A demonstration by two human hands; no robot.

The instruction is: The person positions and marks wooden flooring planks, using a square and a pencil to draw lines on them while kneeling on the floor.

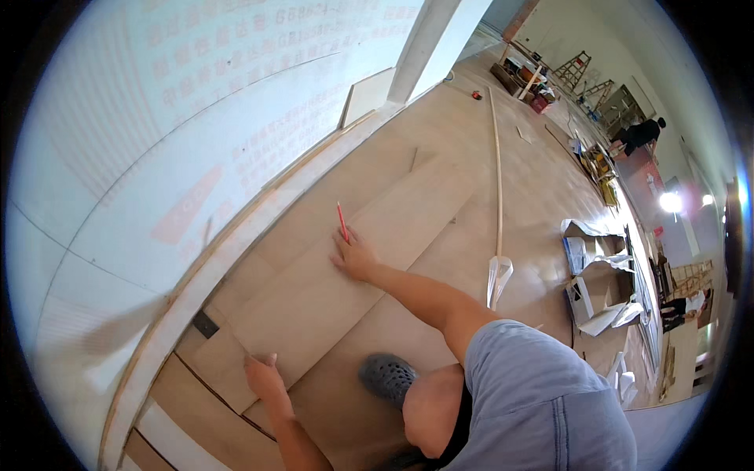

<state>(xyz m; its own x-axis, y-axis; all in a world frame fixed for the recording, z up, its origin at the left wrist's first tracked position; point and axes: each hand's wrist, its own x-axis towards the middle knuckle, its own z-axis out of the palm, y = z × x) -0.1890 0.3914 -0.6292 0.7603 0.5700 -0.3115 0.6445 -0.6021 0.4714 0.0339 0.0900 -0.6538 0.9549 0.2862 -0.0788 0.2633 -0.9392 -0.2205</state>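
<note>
A long, light wood-coloured floorboard [314,302] lies on the floor, slanting from lower left to upper right alongside the wall. My left hand [265,377] is at its near end, thumb and fingers closed on the edge; the fingertips are partly hidden. Resting on top of the board, my right hand [356,257] holds a red pencil [342,220], which points up and away between the fingers. A small dark block [206,325] sits beside the board's near end, in the gap by the wall's base.
A pale printed wall panel [196,157] rises on the left. A long thin wooden strip [496,173] lies on the right. Farther right are opened cartons [601,275]. A tape measure [477,95], stepladders [573,69] and a bending person [642,135] are farther back. My shoe [388,375] stands near the board.
</note>
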